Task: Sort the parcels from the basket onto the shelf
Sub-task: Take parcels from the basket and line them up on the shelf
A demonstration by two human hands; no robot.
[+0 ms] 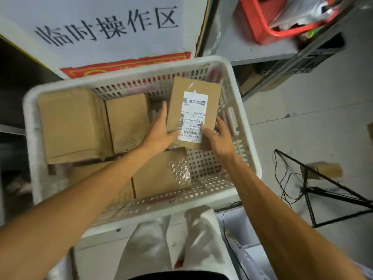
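1. The white basket point(141, 74) fills the middle of the view; its near wall is partly hidden behind the forearms.
2. The grey shelf point(232, 43) at upper right is cut off by the frame edge and carries a blurred red basket point(260, 23).
3. Three plain parcels lie in the white basket: a large parcel point(70, 124), a middle parcel point(129, 122) and a taped parcel point(161, 172). Another, under the left forearm, is mostly hidden.
4. The labelled parcel point(181, 89) is held tilted above the basket's right half.
5. The left hand point(159, 130) pinches its left edge, thumb on the front.
6. The right hand point(220, 138) grips its lower right corner, fingers point(221, 122) curled round the edge.
7. The label point(192, 116) print is too small to read.
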